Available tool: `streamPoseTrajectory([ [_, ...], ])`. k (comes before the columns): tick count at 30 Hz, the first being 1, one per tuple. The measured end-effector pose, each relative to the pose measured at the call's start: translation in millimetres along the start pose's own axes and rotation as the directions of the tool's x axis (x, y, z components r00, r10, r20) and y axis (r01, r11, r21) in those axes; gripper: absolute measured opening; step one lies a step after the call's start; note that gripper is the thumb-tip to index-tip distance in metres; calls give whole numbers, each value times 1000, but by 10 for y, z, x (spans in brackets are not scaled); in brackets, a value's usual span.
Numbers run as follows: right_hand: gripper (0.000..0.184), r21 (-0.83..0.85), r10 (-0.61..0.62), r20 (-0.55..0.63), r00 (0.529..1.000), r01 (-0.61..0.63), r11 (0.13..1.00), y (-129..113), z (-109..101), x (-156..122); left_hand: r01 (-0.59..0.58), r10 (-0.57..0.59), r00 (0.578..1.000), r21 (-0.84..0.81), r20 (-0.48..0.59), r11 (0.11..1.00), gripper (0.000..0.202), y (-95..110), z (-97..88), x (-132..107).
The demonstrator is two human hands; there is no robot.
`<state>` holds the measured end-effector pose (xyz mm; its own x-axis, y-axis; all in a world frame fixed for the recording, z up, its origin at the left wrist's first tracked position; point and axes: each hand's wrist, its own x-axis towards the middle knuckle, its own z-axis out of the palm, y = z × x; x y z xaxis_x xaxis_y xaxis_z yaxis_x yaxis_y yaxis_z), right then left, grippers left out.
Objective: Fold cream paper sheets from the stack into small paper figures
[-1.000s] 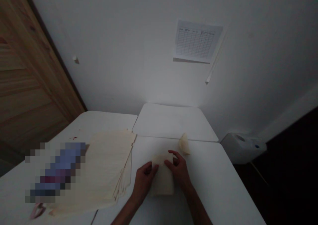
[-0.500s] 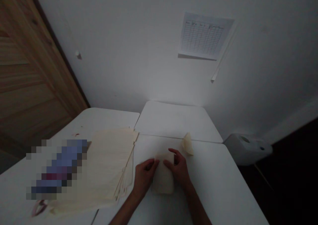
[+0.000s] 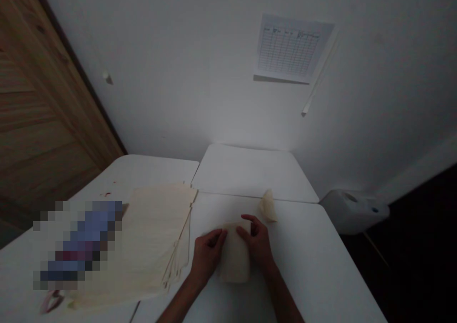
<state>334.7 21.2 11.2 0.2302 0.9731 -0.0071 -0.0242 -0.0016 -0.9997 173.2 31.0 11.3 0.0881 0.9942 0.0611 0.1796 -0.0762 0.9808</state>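
Cream folded rectangular sheet [image 3: 234,256] lying flat on a white tabletop [image 3: 307,266], left hand [image 3: 207,259] and right hand [image 3: 257,243] curled against its opposite sides, fingers bent and gripping, small curled cream scrap [image 3: 268,206] just beyond, wide stack of cream sheets [image 3: 153,232] beside the left hand

Left hand [image 3: 207,257], right hand [image 3: 257,243] — both bare, slim-fingered, with bare forearms [image 3: 284,297].
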Motion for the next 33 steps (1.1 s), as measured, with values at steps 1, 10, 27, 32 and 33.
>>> streamPoseTrajectory([
  [1,50,-6,-7,-3,1000,7,1000,-1,1,-1,1,-1,1000,0,6,1000,34,2,1,0],
  [10,45,12,-42,27,999,42,999,-8,-4,-13,0,0,999,4,-37,1000,33,-28,5,-6],
  [27,42,-3,-38,121,992,39,999,11,-21,-31,76,-92,990,-146,-109,986,36,-25,4,-21],
  [32,43,-26,-40,112,993,43,999,11,-18,-28,70,-84,991,-131,-103,989,37,-44,-8,-20],
  [33,43,-37,-40,108,993,45,998,13,-18,-26,65,-79,991,-125,-105,990,37,-42,-10,-21],
])
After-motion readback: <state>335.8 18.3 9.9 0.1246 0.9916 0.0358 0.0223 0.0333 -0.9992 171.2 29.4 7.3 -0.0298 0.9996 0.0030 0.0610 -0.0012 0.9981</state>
